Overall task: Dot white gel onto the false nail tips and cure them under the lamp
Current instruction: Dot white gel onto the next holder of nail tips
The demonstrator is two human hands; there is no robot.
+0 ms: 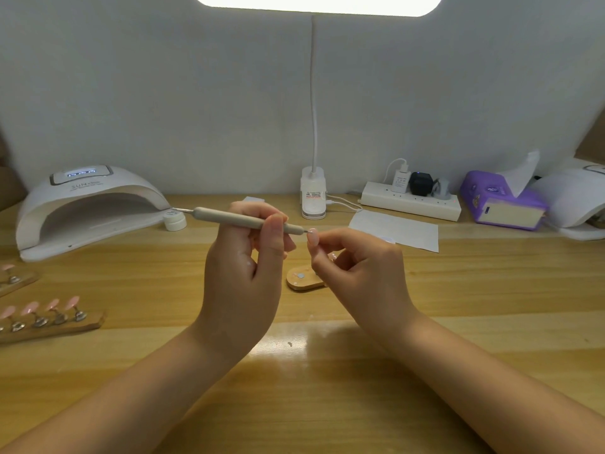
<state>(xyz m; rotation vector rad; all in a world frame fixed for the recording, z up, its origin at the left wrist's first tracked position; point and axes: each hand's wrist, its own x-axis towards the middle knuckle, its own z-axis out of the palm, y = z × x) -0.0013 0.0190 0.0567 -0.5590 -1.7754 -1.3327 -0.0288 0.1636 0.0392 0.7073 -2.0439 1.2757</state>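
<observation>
Lots of stuff parked around the hands here. Off to the far left of the left hand [244, 273] sits the white curing lamp [88, 208], its mouth facing the person, with a little white gel pot [175, 220] just beside its right end. Nearer the left forearm there's a wooden strip [54, 326] carrying a row of pink nail tips [31, 309] on small stands, plus the corner of a second strip above it at the frame edge. Straight behind the hands stands the clip base of a desk light [313, 194]; past the right hand [357, 273] lie a sheet of white paper [397, 229], a power strip [411, 199] and a purple tissue pack [501, 199]. A small wooden stand base [302, 280] lies on the table [327, 388] between and below the two hands, partly hidden by the right fingers.

Both hands are raised above the table, forearms angling in from the bottom corners. The left hand pinches a grey dotting pen [248, 221] near its middle, held almost level, its metal point touching or nearly touching a single pale nail tip [312, 237]. The right hand pinches that tip from below with curled fingers.
</observation>
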